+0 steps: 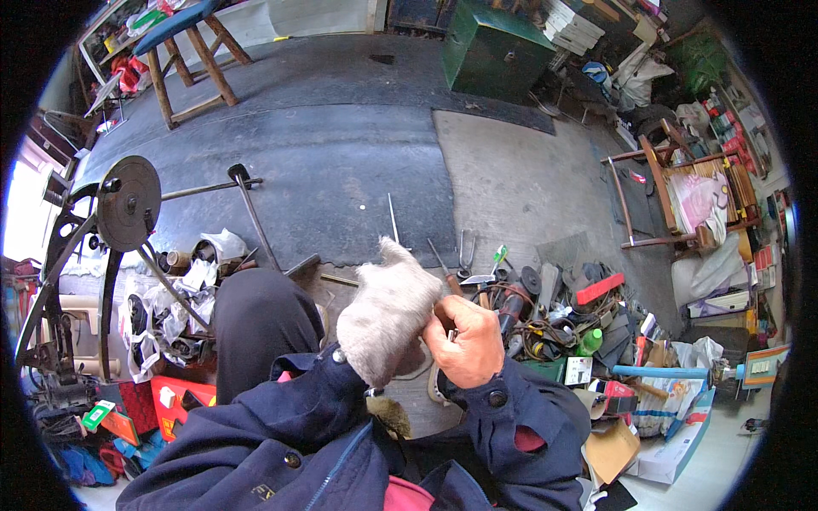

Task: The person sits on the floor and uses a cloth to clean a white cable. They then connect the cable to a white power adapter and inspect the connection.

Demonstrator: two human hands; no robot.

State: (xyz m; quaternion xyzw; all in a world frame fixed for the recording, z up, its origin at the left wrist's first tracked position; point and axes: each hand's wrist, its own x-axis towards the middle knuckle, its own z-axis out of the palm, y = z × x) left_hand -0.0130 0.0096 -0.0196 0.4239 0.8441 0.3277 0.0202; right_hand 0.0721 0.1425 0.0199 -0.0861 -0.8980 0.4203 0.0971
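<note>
The wearer's dark blue jacket (281, 468) fills the lower edge, both sleeves reaching forward. A grey furry piece (390, 311) stands in front of the body at the middle of the view, its narrow end pointing away from the wearer. The left sleeve runs up to its near end; the left hand is hidden by the fur, so the state of its fingers cannot be told. The right hand (470, 345) is at the right edge of the fur, fingers curled in and thumb and forefinger drawn close together; whether they pinch the fur or some small item cannot be determined. A dark-trousered knee (264, 332) is to the left. At right, a brown envelope (612, 447) lies near the sleeve; beyond it are a green bottle (590, 342) and a red block (601, 288) among mixed tools. At left stands a metal frame with a round wheel (129, 203). A dark mat (281, 187) covers the floor ahead. Farther off are a wooden chair (654, 183) at right, a blue-topped stool (175, 28) at left and a green box (490, 55).
</note>
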